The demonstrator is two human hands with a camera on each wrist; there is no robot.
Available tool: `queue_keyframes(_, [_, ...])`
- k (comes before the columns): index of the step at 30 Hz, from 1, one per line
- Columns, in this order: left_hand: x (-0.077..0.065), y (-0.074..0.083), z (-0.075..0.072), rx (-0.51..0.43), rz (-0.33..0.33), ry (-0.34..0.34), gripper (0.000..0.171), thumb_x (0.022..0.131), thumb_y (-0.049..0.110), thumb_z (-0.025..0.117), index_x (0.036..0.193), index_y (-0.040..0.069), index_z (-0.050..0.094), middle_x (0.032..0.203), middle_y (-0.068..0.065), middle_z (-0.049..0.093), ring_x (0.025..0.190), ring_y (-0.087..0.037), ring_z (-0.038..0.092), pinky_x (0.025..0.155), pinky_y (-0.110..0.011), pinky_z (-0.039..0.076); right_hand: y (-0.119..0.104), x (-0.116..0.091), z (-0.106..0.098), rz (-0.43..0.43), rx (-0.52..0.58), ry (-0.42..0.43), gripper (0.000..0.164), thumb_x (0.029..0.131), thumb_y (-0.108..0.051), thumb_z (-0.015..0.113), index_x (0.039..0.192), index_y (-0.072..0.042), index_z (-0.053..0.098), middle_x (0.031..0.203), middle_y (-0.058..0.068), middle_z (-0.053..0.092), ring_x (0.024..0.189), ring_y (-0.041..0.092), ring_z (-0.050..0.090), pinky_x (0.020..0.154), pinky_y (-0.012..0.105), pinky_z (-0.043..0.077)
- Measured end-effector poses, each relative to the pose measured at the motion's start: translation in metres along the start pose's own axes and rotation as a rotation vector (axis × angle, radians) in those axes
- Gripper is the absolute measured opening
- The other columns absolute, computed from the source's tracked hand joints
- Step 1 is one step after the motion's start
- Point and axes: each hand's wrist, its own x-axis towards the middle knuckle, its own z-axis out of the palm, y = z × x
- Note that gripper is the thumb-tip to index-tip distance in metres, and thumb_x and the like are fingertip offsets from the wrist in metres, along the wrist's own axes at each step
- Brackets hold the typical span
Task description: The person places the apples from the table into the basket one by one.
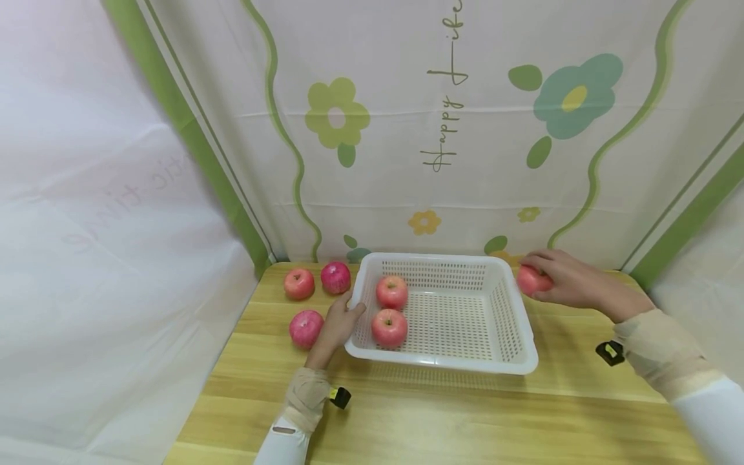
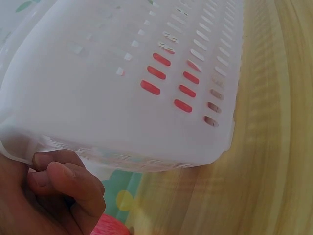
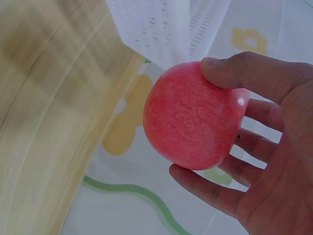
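Observation:
A white plastic basket (image 1: 442,365) with slotted walls stands on the wooden table, and two apples (image 1: 392,292) lie in its left part. My left hand (image 1: 339,323) grips the basket's left rim, thumb over the edge; in the left wrist view its fingers (image 2: 73,183) are curled at the rim. At the basket's right side, my right hand (image 1: 566,281) holds a red apple (image 1: 533,280) between thumb and fingers. The right wrist view shows this apple (image 3: 193,117) raised beside the basket's corner (image 3: 156,29).
Left of the basket, three more apples lie on the table (image 1: 244,381): a light red one (image 1: 299,284) and a darker pink one (image 1: 336,278) at the back, another pink one (image 1: 306,329) beside my left hand. A printed curtain (image 1: 395,181) hangs behind the table.

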Motion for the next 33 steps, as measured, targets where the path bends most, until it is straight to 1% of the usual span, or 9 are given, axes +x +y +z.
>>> queue_keyframes(5, [-0.001,0.001,-0.001,0.003,0.005,0.000,0.058,0.106,0.025,0.056,0.159,0.005,0.047,0.135,-0.030,0.066,0.104,-0.041,0.077,0.076,-0.047,0.068,-0.005,0.006,-0.003,0.005,-0.007,0.000,0.061,0.084,-0.016,0.088,0.138,0.001,0.065,0.139,0.025,0.063,0.118,0.041,0.061,0.087,0.054,0.058])
queue_keyframes(12, [-0.001,0.002,-0.002,0.011,0.004,0.001,0.057,0.106,0.025,0.057,0.159,0.007,0.048,0.133,-0.030,0.067,0.103,-0.041,0.077,0.075,-0.046,0.068,-0.009,0.013,-0.004,0.014,-0.008,-0.012,0.060,0.086,-0.018,0.087,0.138,0.001,0.066,0.141,0.025,0.062,0.121,0.042,0.061,0.089,0.055,0.058])
queue_keyframes(19, [0.000,0.001,-0.003,0.002,0.003,-0.005,0.057,0.106,0.025,0.057,0.159,0.008,0.048,0.132,-0.030,0.068,0.102,-0.041,0.077,0.074,-0.046,0.068,-0.016,0.022,-0.006,-0.019,-0.006,0.004,0.058,0.085,-0.016,0.086,0.137,0.002,0.066,0.140,0.025,0.063,0.122,0.043,0.060,0.092,0.057,0.056])
queue_keyframes(27, [0.000,0.000,-0.002,0.009,0.009,-0.009,0.056,0.105,0.027,0.057,0.158,0.008,0.050,0.130,-0.029,0.069,0.101,-0.040,0.077,0.074,-0.046,0.068,-0.026,0.033,-0.005,-0.008,0.006,-0.022,0.056,0.087,-0.018,0.084,0.138,-0.004,0.067,0.141,0.023,0.062,0.123,0.043,0.058,0.089,0.056,0.057])
queue_keyframes(33, [0.000,0.001,-0.002,0.007,0.010,-0.008,0.057,0.104,0.026,0.057,0.158,0.007,0.050,0.131,-0.029,0.069,0.102,-0.040,0.077,0.074,-0.046,0.068,-0.031,0.040,-0.004,-0.033,0.016,-0.016,0.056,0.086,-0.015,0.084,0.138,-0.004,0.067,0.137,0.021,0.064,0.120,0.041,0.059,0.089,0.053,0.056])
